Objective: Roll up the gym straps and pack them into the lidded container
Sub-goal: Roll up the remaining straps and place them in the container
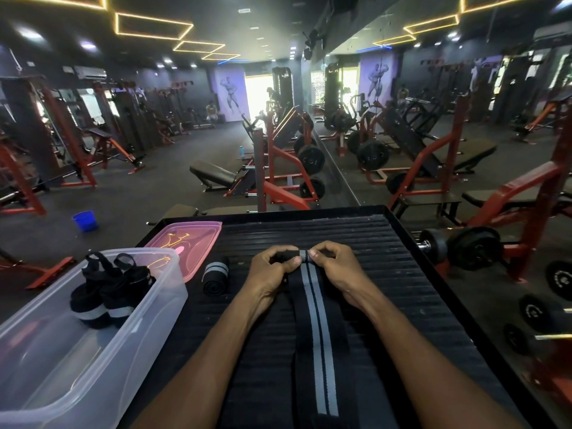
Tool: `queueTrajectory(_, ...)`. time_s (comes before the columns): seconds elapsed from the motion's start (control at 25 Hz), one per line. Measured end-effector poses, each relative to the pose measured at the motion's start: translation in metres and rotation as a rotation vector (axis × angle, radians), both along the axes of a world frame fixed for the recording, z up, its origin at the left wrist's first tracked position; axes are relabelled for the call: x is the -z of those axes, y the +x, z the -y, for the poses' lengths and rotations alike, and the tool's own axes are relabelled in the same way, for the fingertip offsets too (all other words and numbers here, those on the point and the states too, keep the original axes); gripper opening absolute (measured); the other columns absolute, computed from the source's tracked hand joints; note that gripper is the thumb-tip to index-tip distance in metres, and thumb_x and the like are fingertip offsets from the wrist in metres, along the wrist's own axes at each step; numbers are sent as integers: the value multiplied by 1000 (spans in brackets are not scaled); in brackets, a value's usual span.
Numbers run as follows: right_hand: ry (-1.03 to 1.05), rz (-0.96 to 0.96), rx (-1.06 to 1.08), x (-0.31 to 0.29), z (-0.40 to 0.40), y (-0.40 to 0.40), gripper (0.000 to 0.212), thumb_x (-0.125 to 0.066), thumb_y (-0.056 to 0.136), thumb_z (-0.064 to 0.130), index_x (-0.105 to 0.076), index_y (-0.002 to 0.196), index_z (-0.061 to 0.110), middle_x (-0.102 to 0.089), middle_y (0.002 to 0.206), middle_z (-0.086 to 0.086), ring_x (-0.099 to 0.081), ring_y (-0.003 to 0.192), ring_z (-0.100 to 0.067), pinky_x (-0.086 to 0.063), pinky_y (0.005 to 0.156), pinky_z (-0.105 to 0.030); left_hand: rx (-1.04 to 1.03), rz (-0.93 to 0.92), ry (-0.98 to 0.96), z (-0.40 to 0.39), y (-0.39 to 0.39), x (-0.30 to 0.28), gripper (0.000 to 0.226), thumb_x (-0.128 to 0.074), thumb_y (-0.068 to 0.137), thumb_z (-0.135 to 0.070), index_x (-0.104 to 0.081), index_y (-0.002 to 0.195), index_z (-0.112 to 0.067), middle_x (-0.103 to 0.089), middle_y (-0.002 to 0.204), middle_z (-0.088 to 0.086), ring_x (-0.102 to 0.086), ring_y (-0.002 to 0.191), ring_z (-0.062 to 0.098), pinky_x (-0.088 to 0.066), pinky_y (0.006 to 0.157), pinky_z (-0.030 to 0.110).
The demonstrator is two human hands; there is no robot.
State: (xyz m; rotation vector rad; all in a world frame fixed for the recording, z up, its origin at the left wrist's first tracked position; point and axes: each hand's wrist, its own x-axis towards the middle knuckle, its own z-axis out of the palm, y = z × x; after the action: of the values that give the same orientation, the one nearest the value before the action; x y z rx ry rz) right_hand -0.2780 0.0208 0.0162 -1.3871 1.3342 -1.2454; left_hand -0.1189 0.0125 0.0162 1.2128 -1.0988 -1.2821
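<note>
A long black strap with two grey stripes [318, 329] lies flat on the black ribbed platform [402, 274], running toward me. Its far end is turned into a small roll, which my left hand [272, 270] and my right hand [337, 267] pinch from either side. A finished rolled strap [215, 275] lies on the platform left of my left hand. The clear plastic container [148, 308] stands at the left with two rolled black straps [108, 292] inside. Its pink lid [198, 243] lies flat behind it.
A dumbbell [461, 247] rests on a red rack right of the platform, with weight plates [557, 280] on the floor beyond. Red-framed benches and machines fill the room ahead. A blue bucket [85, 220] stands on the floor at the left.
</note>
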Motion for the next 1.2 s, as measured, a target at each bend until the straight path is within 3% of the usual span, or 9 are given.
queueTrajectory(0.08, -52, 63, 42, 0, 0, -2, 7, -68, 93, 13, -74, 91, 16, -72, 98, 0, -65, 96, -12, -46, 81, -22, 18, -92, 85, -1, -4, 2, 25, -80, 80, -6, -69, 102, -10, -75, 100, 11, -68, 97, 28, -51, 76, 41)
queueTrajectory(0.24, -77, 72, 26, 0, -1, -3, 10, -71, 90, 8, -74, 94, 16, -73, 103, 1, -65, 101, -11, -46, 84, -23, 108, -120, 233, -5, -9, 2, 49, -83, 77, -43, -73, 109, -6, -78, 102, 12, -73, 100, 30, -59, 85, 43)
queueTrajectory(0.28, -82, 56, 20, 0, -2, -2, 11, -71, 89, 7, -74, 94, 17, -72, 104, 1, -64, 102, -11, -47, 86, -24, 89, -87, 210, -5, -9, 1, 50, -82, 78, -44, -74, 108, -6, -78, 99, 11, -74, 97, 28, -60, 79, 39)
queueTrajectory(0.4, -61, 43, 12, -3, -3, 1, 10, -71, 90, 11, -73, 98, 18, -71, 106, 3, -63, 102, -9, -49, 85, -26, 3, -52, 103, -6, -6, 1, 32, -80, 83, -29, -73, 105, -6, -79, 95, 10, -76, 87, 22, -56, 66, 30)
queueTrajectory(0.56, 79, 31, -13, -4, -3, 4, 17, -63, 97, 34, -70, 99, 18, -72, 102, 1, -67, 98, -16, -54, 77, -33, -2, -24, 37, -5, -5, 3, 18, -78, 85, -14, -75, 103, -10, -79, 99, 7, -75, 96, 22, -56, 94, 40)
queueTrajectory(0.68, -53, 23, 33, -3, -3, 4, 9, -62, 98, 18, -70, 96, 12, -70, 98, 0, -64, 94, -11, -47, 78, -21, 54, -114, 28, -9, -10, 0, 23, -74, 88, -11, -73, 110, -6, -77, 107, 11, -73, 101, 23, -56, 94, 39)
queueTrajectory(0.8, -105, 33, 18, -4, -4, 4, 7, -62, 97, 10, -69, 97, 10, -69, 97, 1, -62, 90, -5, -47, 76, -13, 104, -181, 40, -12, -14, -1, 34, -77, 86, -26, -71, 115, -9, -77, 108, 9, -73, 104, 21, -55, 93, 38)
queueTrajectory(1.0, 52, 118, -32, -4, -4, 11, 16, -60, 99, 26, -66, 106, 13, -71, 107, -4, -66, 105, -20, -53, 93, -36, 36, -139, -15, -11, -12, -1, 22, -72, 91, -21, -71, 109, -7, -78, 102, 10, -75, 94, 20, -58, 81, 31)
queueTrajectory(1.2, 146, 26, -47, 0, -3, 16, 44, -40, 105, 48, -61, 117, 12, -69, 114, -6, -65, 108, -18, -50, 96, -37, 68, 16, -61, -14, -16, -2, 19, -58, 101, -24, -73, 103, -14, -79, 98, 2, -74, 97, 14, -53, 79, 21)
